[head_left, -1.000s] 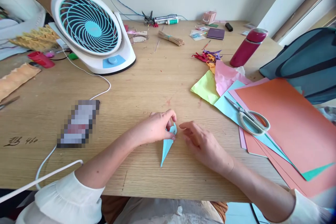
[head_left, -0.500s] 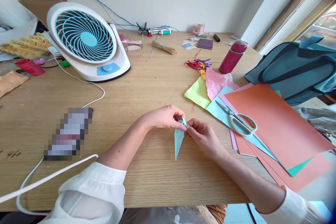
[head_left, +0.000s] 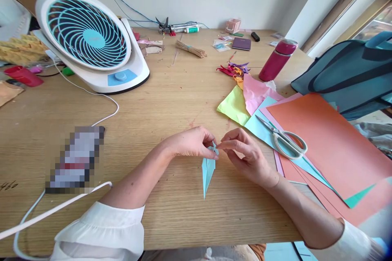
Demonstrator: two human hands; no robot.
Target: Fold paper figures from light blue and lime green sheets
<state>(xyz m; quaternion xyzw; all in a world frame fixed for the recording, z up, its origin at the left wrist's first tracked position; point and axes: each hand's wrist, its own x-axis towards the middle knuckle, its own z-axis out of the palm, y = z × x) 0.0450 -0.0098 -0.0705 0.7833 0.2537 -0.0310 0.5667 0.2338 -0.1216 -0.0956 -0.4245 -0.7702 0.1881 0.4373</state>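
Job looks part-way: the light-blue folded paper (head_left: pixel 208 168), L of the scissors (head_left: pixel 278 132) & slightly nearer the person than they are, already has its long creases in, w/ the lower part drawn to 1 narrow point. Top end, up by the fingers, prob. isn't settled yet; at least 1 small tip pokes up there. What's left beyond that, can't tell. L hand (head_left: pixel 192 142): grip pinched on the top of the folded piece btwn thumb & fingers. R hand (head_left: pixel 248 155), btwn that piece & the scissors, has its fingers bent w/ a tip right by the paper; can't tell if its grip has hold of it or not.

Materials: folded piece is thin, matte, crisp-edged, kite-like. Under the scissors (metal blades, pale looped handles) flat sheets overlap: smooth orange sheet (head_left: pixel 330 142) mostly to their R, light-blue sheet (head_left: pixel 256 125) beneath the blades. Beyond the scissors, creased stuff: yellow-green piece (head_left: pixel 235 106) & wrinkled pink piece (head_left: pixel 255 93). Farther beyond: ragged coloured scraps (head_left: pixel 236 70) & glossy dark-red bottle (head_left: pixel 274 64). Worktop (head_left: pixel 165 110): pale, wood-grained.
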